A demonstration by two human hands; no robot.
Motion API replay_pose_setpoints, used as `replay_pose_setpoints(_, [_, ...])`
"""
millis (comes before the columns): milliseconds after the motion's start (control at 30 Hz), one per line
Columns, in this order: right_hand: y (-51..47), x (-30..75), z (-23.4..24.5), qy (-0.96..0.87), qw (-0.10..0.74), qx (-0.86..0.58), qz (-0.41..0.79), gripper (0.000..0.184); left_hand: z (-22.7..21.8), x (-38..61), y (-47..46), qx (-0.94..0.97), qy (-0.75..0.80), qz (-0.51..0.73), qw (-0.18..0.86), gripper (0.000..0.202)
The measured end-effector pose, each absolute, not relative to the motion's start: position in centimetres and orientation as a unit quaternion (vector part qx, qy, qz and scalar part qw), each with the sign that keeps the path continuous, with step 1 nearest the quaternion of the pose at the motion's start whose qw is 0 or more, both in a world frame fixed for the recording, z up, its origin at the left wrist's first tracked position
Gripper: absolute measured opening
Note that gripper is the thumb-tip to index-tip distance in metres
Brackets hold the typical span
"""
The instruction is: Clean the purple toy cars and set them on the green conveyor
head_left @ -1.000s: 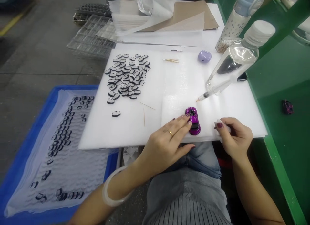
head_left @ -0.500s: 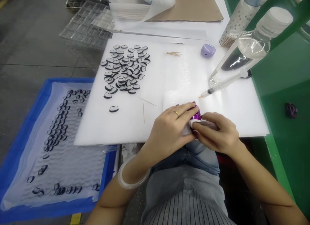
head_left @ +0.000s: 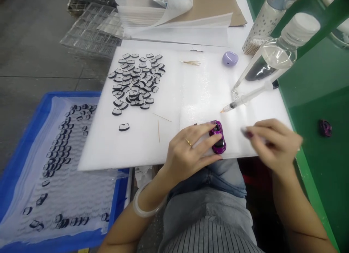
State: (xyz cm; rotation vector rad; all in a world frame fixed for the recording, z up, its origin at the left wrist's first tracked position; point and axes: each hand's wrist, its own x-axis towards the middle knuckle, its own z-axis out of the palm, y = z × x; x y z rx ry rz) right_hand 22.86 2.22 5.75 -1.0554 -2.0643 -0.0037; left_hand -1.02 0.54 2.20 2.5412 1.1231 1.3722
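My left hand (head_left: pixel 191 145) lies over a small shiny purple toy car (head_left: pixel 219 145) at the near edge of the white foam sheet (head_left: pixel 152 151). Its fingers press on the car's top and left side, with the thumb at the near end. To the right, my right hand (head_left: pixel 272 142) is raised and smeared by motion. Its thumb and forefinger are pinched at a small greyish thing, too blurred to name. Beyond the car lies a clear syringe (head_left: pixel 247 97) with an orange tip. Several small clear, black-edged pieces (head_left: pixel 141 82) are heaped at the left, with a single one nearer.
A tall clear bottle (head_left: pixel 283 56) and a dotted cup (head_left: pixel 263 25) stand at the right, near cotton swabs (head_left: pixel 253 45) and a lilac case (head_left: pixel 230 59). Thin sticks (head_left: pixel 191 63) lie further back. A blue tray (head_left: pixel 40 115) with more pieces sits lower left; a purple part (head_left: pixel 325 128) lies on green.
My right hand has pulled away from the car to the right, and the white wad that touched the car has gone with it. More of the car shows under my left hand.
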Motion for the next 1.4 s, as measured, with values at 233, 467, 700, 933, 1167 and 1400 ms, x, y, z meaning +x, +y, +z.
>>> replay_pose_setpoints(233, [5.3,26.1,6.8,-0.765,0.355,-0.526,-0.106,0.017,1.9,0.2,-0.1,0.81,0.391,0.414,-0.143,0.027])
replay_pose_setpoints(467, [2.0,22.3,6.9,-0.76,0.397,-0.513,0.034,0.012,1.8,0.1,-0.4,0.811,0.369,0.426,-0.155,0.017])
replay_pose_setpoints(700, [1.1,20.6,6.7,-0.764,0.388,-0.499,0.126,0.013,3.3,-0.2,-0.7,0.83,0.405,0.379,-0.063,0.022])
replay_pose_setpoints(933, [-0.6,17.2,5.4,-0.763,0.362,-0.524,0.111,0.034,3.8,-2.8,-2.3,0.743,0.456,0.459,0.17,0.031])
replay_pose_setpoints(1167, [-0.3,18.0,4.9,-0.754,0.329,-0.568,-0.011,0.042,0.9,-0.6,-2.2,0.737,0.466,0.487,0.049,0.026])
replay_pose_setpoints(1400, [-6.3,39.3,2.1,-0.489,0.314,-0.8,-0.149,0.037,-0.4,-0.7,-2.3,0.732,0.458,0.502,0.045,0.041])
